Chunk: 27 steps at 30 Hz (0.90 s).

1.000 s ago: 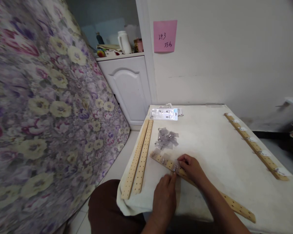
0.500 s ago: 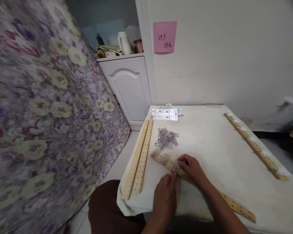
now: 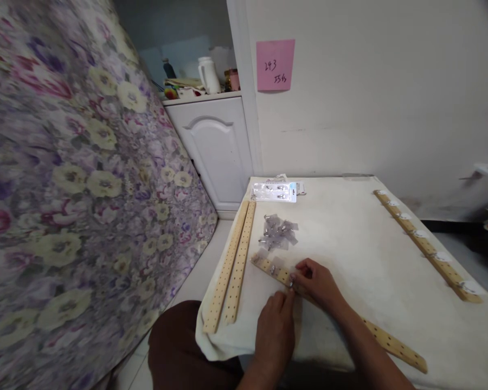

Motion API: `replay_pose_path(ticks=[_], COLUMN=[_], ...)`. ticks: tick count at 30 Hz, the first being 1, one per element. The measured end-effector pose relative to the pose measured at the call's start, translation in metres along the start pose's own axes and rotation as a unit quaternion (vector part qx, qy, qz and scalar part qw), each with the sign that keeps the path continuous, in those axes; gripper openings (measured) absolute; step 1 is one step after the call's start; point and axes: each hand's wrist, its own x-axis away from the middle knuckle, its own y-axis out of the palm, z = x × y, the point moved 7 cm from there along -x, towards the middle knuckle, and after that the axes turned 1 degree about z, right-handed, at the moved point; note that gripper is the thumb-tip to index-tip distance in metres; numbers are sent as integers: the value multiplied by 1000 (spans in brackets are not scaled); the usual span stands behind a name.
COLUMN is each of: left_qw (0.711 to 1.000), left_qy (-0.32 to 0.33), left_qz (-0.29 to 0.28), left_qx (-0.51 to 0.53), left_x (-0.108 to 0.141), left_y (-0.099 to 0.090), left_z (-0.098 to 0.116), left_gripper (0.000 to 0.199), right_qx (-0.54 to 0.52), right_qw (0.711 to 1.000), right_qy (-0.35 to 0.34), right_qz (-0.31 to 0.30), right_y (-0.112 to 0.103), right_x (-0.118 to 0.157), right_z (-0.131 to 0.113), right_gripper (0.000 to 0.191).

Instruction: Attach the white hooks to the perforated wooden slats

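A perforated wooden strip [image 3: 396,344] lies slantwise near the front edge of the table. On it, a metal adhesive hook [image 3: 291,282] with a clear square backing is held between both hands. My right hand [image 3: 319,283] comes from the far side, thumb and fingers closed on the hook. From the near side, my left hand [image 3: 275,324] has its fingers drawn together, tips touching the hook's lower end. Two more clear-backed hooks sit toward the strip's far-left end, one being this hook [image 3: 273,269]. Just beyond lies a pile of loose hooks [image 3: 278,232].
Two perforated wooden strips [image 3: 229,271] lie along the table's left side. Another strip [image 3: 441,264], bearing several white-backed hooks, runs down the right side. Clear hook packaging [image 3: 273,191] lies at the back left. A cream cloth [image 3: 345,227] covers the table.
My right thumb and fingers have shifted slightly left and down onto the hook. My left hand stays almost in place. The view has tilted a little.
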Motion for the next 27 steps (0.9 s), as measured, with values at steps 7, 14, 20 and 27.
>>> replay_pose_path(ticks=[7,14,20,27], left_qw=[1000,1000,1000,1000], left_qy=[-6,1,-1,-8], left_qz=[-12,-7,-3,-5], left_qx=[5,-1,1,-11], left_x=[0,0,0,0], left_y=[2,1,0,-1], left_z=[-1,0,1,0], left_gripper=[53,53,51,53], right_qx=[19,21,15,9], right_qw=[1000,1000,1000,1000], right_qy=[4,13,19,17], right_qz=[-3,-7,-7,-6], right_y=[0,0,0,0], right_x=[2,1,2,2], right_z=[-3,-2,-3,-3], right_gripper=[24,23,22,21])
